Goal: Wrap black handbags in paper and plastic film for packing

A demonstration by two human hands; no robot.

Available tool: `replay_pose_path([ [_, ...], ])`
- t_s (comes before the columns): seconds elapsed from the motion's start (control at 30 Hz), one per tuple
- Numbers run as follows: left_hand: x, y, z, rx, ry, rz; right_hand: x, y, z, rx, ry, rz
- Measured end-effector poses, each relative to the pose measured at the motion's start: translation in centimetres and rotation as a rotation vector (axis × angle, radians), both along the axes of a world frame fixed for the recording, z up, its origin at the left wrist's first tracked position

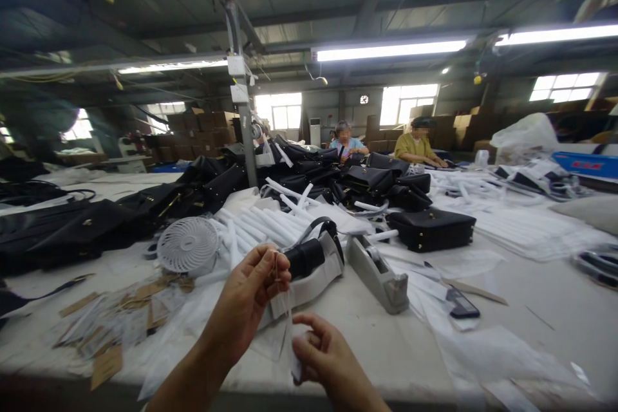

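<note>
My left hand [244, 299] is raised over the near part of the table, thumb and fingers pinching a thin string [288, 309] that hangs down in a loop. Below and to the right, my right hand [321, 351] is closed on a small whitish packet [295, 364] at the string's lower end; its details are blurred. Just behind my hands lies a black strap piece [306, 257] on a grey-white wrapped bundle [318, 280]. To the left is a loose heap of brown card tags [107, 365] and clear packets.
A grey tape dispenser [381, 280] stands right of my hands, a white fan [188, 244] to the left. White rolled tubes [255, 225], a black bag [432, 228] and a cutter [462, 304] lie about. Two people [418, 145] work beyond piled black bags and a post [245, 122].
</note>
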State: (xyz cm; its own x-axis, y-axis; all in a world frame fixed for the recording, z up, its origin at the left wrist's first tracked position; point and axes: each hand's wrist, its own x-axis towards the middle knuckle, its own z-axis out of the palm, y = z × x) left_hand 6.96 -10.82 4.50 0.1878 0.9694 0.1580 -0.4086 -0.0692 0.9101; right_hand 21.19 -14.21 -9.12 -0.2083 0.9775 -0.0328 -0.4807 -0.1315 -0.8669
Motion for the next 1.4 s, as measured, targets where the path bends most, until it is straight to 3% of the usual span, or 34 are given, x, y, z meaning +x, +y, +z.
replay_pose_path([
  [0.1,-0.2,0.0,0.0,0.044,0.170,-0.020,1.0,0.0,-0.1,0.213,-0.343,-0.315],
  [0.17,-0.2,0.0,0.0,0.050,0.295,-0.050,1.8,-0.3,1.3,0.377,-0.475,-0.496],
  [0.2,-0.2,0.0,0.0,0.054,0.352,-0.072,2.0,-0.3,2.2,0.445,-0.496,-0.519],
  [0.3,-0.2,0.2,-0.1,0.219,0.597,-0.098,1.6,-0.1,5.1,0.547,-0.424,-0.388],
  [0.37,-0.4,0.4,-0.5,0.408,0.804,-0.090,1.1,0.5,6.2,0.509,-0.309,-0.250],
  [0.43,-0.9,0.6,-1.3,0.538,0.972,-0.091,0.7,1.1,6.3,0.403,-0.248,-0.142],
  [0.53,-1.9,0.9,-2.5,0.600,1.106,-0.110,0.8,1.9,5.4,0.264,-0.313,-0.077],
  [0.63,-2.9,1.7,-2.9,0.602,1.137,-0.108,1.4,2.5,4.9,0.219,-0.387,-0.084],
  [0.73,-4.5,3.4,-2.4,0.559,1.111,-0.094,1.6,3.6,5.5,0.168,-0.431,-0.112],
  [0.83,-6.8,6.6,-1.8,0.444,1.048,0.155,1.3,5.3,6.6,0.157,-0.528,-0.250],
  [0.9,-8.2,9.2,-1.7,0.323,1.000,0.280,0.8,6.6,6.9,0.244,-0.700,-0.378],
  [0.97,-9.0,11.7,-1.8,0.223,0.971,0.150,0.0,7.9,6.9,0.368,-0.901,-0.451],
  [1.03,-9.1,13.6,-2.0,0.166,0.927,-0.085,-0.9,9.2,6.8,0.456,-1.049,-0.468],
  [1.17,-8.4,15.4,-1.9,0.108,0.804,-0.440,-3.0,11.3,6.8,0.498,-1.190,-0.455],
  [1.27,-8.1,15.8,-1.5,0.093,0.755,-0.575,-4.0,12.4,7.1,0.484,-1.246,-0.443],
  [1.4,-8.1,16.5,-1.7,0.099,0.736,-0.630,-4.6,13.2,7.0,0.435,-1.200,-0.446],
])
